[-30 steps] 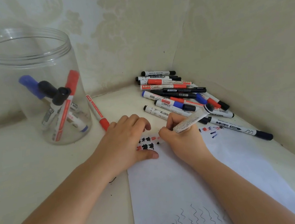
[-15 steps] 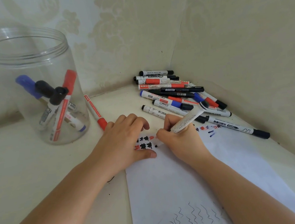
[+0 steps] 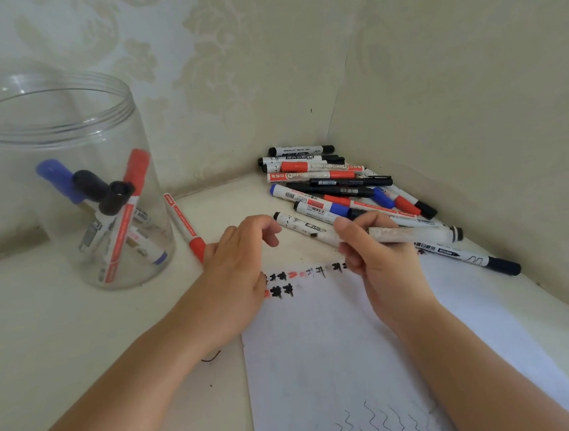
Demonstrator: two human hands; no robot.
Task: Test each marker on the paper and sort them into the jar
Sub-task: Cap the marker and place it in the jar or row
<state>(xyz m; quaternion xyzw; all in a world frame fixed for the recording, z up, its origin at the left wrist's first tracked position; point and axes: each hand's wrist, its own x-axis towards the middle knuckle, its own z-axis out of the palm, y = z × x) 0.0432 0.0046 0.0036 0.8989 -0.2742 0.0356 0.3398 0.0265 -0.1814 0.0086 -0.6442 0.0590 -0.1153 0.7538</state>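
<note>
Four or so capped markers stand slanted inside the clear jar (image 3: 67, 186) at the far left, red, blue and black caps upward; its mouth is wide and open. Just right of it a red marker (image 3: 184, 224) lies on the pale tabletop (image 3: 63, 337), its cap end near the left hand (image 3: 236, 271). That hand rests at the left edge of the paper (image 3: 324, 366), fingers loosely curled and lifted, gripping nothing. Rows of black and red test marks (image 3: 282, 282) run across the sheet between the hands, and wavy lines show at its near end. The right hand (image 3: 376, 255) is closed round a white marker (image 3: 412, 233), pinching it near one end while the barrel points right, held level above the sheet; the tip is hidden, so whether it is capped cannot be told. Farther right, in the corner, lies the pile of markers (image 3: 335, 186) not yet sorted, with one long dark-capped marker (image 3: 469, 257) apart at its near edge.

Such a marker should be light, stiff and smooth, liable to roll; a mid-barrel pinch gives the steadiest carry to the jar, which looks thin-walled and easy to tip.
</note>
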